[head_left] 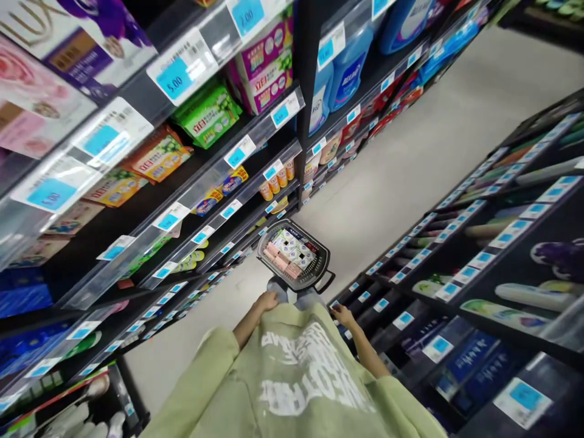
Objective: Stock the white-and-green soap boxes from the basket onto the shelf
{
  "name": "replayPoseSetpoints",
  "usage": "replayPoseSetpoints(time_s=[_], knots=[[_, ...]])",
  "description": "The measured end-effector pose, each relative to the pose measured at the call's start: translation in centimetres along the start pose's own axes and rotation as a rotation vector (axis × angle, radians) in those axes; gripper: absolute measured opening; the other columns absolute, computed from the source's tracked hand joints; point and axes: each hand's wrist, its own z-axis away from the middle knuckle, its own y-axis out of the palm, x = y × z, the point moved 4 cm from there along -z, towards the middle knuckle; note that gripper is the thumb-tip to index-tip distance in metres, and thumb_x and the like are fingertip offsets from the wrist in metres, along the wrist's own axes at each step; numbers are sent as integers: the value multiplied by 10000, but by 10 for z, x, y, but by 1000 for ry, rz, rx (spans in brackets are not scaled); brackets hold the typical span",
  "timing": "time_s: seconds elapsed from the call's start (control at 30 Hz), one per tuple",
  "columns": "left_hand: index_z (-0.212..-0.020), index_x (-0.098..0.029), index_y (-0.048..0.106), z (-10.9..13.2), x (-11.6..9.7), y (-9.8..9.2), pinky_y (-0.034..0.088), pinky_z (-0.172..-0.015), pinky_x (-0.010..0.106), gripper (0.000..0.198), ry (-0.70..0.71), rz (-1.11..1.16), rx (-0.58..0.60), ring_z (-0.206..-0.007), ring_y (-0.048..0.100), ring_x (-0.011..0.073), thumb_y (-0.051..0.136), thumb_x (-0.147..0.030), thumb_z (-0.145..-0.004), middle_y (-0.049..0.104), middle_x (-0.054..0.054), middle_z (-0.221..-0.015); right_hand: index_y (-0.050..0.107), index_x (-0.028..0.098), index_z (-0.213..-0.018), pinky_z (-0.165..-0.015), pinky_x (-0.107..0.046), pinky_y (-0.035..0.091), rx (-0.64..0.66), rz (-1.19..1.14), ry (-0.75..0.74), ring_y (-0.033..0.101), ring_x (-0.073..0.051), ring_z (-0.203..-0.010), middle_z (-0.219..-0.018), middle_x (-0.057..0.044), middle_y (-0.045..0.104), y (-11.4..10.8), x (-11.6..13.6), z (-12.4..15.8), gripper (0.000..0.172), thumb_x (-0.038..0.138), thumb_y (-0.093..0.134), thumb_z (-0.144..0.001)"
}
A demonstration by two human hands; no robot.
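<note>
My left hand (268, 300) hangs at the front of my light green top (301, 365), its fingers curled together with no object visible in them. My right hand (342, 314) is on the other side of the top, fingers loosely bent and apart, with nothing seen in it. Just beyond my hands, low down near my feet, is a black shopping basket (325, 252). Inside it lie pink packs (285, 261) and a white patterned package (294, 244). The basket's handle (325, 282) sticks out at its right side. Neither hand touches the basket.
Shelves (150, 243) of boxed and bagged soaps line the left, with blue bottles (347, 76) farther along. Low shelves (460, 255) with packaged goods run along the right. Price tags front both. A pale aisle floor (410, 158) stretches ahead to the upper right.
</note>
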Motion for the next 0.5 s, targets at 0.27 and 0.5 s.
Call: replayPoseSetpoints(time_s=[0.27, 0.5], knots=[[-1263, -170, 648, -19, -29, -23, 519, -1038, 485, 343, 107, 55, -44, -1151, 652, 259, 596, -395, -1009, 682, 91, -1247, 660, 145, -1178, -862, -386, 605, 14, -72, -30, 720, -174, -891, -1040, -47, 733, -17, 42, -20, 244, 324, 618, -1017], [-1263, -155, 656, -29, -33, -18, 512, -1022, 430, 342, 113, 87, -19, -1100, 674, 236, 580, -376, -1013, 728, 89, -1152, 675, 145, -1128, -876, -382, 592, -8, -59, -146, 726, -173, -850, -961, -33, 749, -23, 96, -38, 202, 296, 629, -1003]])
